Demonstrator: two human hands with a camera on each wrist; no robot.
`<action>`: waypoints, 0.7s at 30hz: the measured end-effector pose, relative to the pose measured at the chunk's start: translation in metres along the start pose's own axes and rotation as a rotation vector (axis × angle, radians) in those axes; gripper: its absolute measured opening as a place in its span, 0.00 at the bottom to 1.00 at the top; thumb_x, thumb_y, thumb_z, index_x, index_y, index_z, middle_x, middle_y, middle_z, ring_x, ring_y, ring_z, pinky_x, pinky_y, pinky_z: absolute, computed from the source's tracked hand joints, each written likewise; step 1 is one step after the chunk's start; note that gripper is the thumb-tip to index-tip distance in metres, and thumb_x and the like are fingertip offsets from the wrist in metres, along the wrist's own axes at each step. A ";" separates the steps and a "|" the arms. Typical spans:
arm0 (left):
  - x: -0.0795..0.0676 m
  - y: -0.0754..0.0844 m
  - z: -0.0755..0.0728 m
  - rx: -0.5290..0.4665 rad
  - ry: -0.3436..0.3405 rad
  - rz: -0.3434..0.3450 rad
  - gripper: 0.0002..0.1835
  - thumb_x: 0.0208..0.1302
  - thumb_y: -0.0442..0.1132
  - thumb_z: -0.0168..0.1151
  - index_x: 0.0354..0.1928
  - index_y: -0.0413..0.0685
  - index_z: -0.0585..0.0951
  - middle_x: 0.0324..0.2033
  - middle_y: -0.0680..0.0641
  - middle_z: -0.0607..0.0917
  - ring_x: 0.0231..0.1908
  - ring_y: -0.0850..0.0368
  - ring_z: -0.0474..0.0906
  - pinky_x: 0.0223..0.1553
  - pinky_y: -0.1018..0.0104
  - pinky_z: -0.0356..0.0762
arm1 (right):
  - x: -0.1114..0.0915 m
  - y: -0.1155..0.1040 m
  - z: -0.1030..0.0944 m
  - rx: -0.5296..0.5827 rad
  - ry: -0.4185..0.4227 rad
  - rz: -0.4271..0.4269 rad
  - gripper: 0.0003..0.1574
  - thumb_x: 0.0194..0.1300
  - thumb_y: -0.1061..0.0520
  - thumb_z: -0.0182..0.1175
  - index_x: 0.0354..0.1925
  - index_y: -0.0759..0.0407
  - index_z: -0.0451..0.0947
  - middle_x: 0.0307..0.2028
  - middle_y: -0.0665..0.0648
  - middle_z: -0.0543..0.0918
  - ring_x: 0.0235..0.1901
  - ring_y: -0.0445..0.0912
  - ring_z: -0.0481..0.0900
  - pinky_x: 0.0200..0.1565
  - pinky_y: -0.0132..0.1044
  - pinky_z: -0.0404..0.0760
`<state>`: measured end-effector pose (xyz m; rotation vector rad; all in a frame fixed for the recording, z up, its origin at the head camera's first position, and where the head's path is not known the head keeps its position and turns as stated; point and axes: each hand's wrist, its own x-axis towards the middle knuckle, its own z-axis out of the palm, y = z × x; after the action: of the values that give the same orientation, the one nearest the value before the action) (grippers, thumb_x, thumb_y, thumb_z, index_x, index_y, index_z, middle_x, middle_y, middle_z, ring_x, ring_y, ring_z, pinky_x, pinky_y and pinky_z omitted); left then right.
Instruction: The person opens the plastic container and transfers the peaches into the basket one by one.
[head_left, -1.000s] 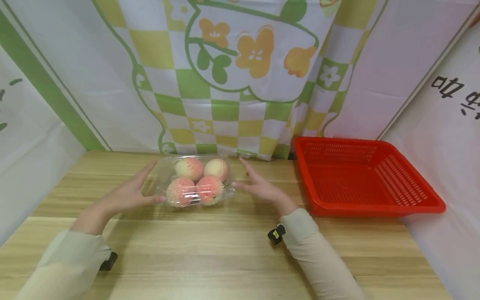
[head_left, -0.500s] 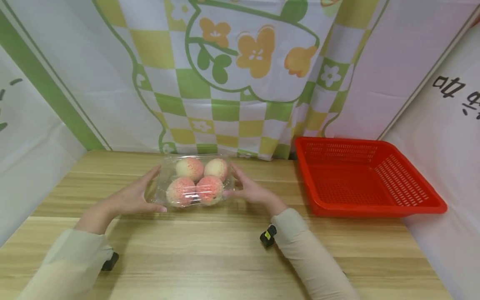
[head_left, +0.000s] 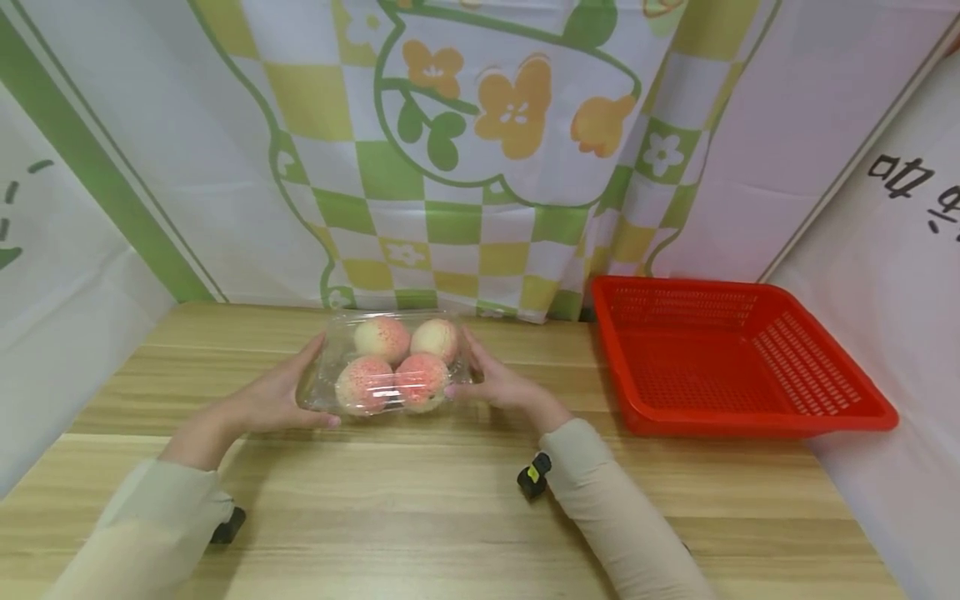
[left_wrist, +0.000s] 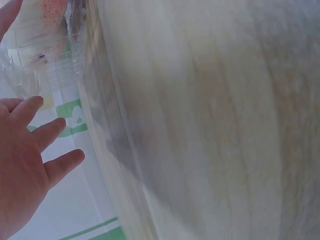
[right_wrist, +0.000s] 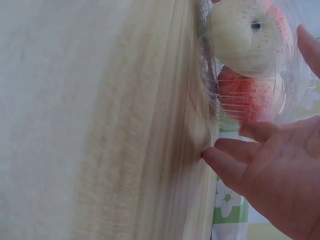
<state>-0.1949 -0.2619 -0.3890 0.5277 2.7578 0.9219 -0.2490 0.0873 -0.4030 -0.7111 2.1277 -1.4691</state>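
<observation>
A clear plastic clamshell box (head_left: pixel 330 371) with four pink-and-cream peach-like fruits (head_left: pixel 422 379) sits on the wood-grain surface (head_left: pixel 390 500). At the box's left end is the left hand (head_left: pixel 266 400), fingers spread wide; at its right end, the right hand (head_left: pixel 504 385), thumb well apart from lightly bent fingers. Neither is closed round it; exact contact is unclear. The right wrist view shows a fruit's dark round end mark, hidden from the head camera. Dark characters (head_left: pixel 900 177), cut off, mark the wall cloth far right of the box. A red plastic basket (head_left: pixel 761 423) lies right of the box, a checked floral curtain (head_left: pixel 495 225) behind.
</observation>
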 end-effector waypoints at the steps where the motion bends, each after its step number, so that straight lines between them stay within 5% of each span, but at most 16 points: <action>1: 0.000 0.000 0.001 -0.002 0.000 -0.003 0.72 0.49 0.56 0.77 0.78 0.50 0.30 0.76 0.28 0.45 0.71 0.20 0.46 0.64 0.24 0.49 | 0.000 0.000 0.000 0.002 0.001 0.000 0.66 0.66 0.63 0.64 0.78 0.56 0.23 0.79 0.61 0.31 0.78 0.59 0.37 0.76 0.53 0.43; 21: 0.005 0.010 0.008 0.022 0.038 0.029 0.68 0.52 0.59 0.75 0.78 0.43 0.35 0.76 0.31 0.48 0.71 0.24 0.52 0.66 0.29 0.55 | -0.016 0.002 0.001 0.094 0.013 -0.012 0.65 0.66 0.65 0.62 0.78 0.55 0.23 0.79 0.57 0.29 0.79 0.57 0.35 0.76 0.54 0.44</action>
<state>-0.1946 -0.2484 -0.3895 0.5616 2.8037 0.9187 -0.2363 0.0975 -0.4039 -0.6825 2.0526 -1.5720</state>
